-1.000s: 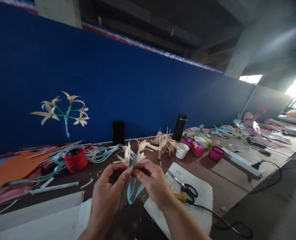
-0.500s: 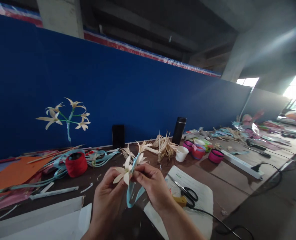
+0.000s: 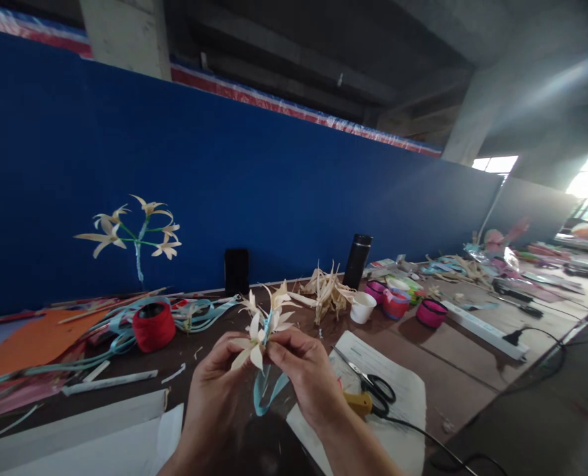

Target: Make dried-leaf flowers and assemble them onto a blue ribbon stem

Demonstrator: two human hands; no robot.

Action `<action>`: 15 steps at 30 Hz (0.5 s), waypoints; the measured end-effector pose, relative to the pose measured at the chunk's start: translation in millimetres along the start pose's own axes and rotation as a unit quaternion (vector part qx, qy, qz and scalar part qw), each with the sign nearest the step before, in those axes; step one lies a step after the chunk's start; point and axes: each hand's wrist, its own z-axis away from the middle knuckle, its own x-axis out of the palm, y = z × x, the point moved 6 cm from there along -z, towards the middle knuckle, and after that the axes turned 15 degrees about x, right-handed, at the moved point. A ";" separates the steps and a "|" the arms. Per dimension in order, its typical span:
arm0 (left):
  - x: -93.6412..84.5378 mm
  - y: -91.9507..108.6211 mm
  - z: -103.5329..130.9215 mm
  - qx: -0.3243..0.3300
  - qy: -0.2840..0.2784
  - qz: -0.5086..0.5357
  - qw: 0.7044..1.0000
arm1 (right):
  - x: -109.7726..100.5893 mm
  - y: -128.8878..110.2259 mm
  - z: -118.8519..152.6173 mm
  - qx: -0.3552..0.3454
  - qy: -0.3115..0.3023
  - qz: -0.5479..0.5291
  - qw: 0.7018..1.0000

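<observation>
Between my two hands, above the brown table, is a spray of cream artificial flowers point(image 3: 254, 337). A light blue ribbon point(image 3: 260, 396) wraps its stem and hangs below in a loop. My left hand point(image 3: 219, 373) pinches the spray from the left, its fingertips partly hidden behind the petals. From the right, my right hand point(image 3: 301, 363) is closed with thumb and finger on the blue-wrapped stem; the ribbon's other end runs up to this hand. A similar flower spray point(image 3: 139, 244) stands upright against the blue partition at the left.
Scissors point(image 3: 373, 383) and a yellow-handled corded tool point(image 3: 358, 402) lie on paper at right. A red roll point(image 3: 153, 327) stands left, near orange sheets point(image 3: 36, 340). Dried husks point(image 3: 328, 294), a white cup point(image 3: 362, 307), a black bottle point(image 3: 357, 261) and a power strip point(image 3: 482, 328) sit behind.
The flower spray has turned slightly more upright between my fingers. Both hands stay closed on it, and the ribbon loop has shifted a little. The whole view has moved slightly.
</observation>
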 end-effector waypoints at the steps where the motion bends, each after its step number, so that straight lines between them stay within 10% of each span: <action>1: 0.2 0.2 -0.3 0.000 0.002 0.000 1.000 | 0.2 0.3 0.0 0.004 0.001 -0.009 1.000; 15: -1.6 5.6 -0.1 0.047 -0.013 -0.084 0.995 | -5.8 6.1 -2.7 0.020 0.034 -0.021 0.999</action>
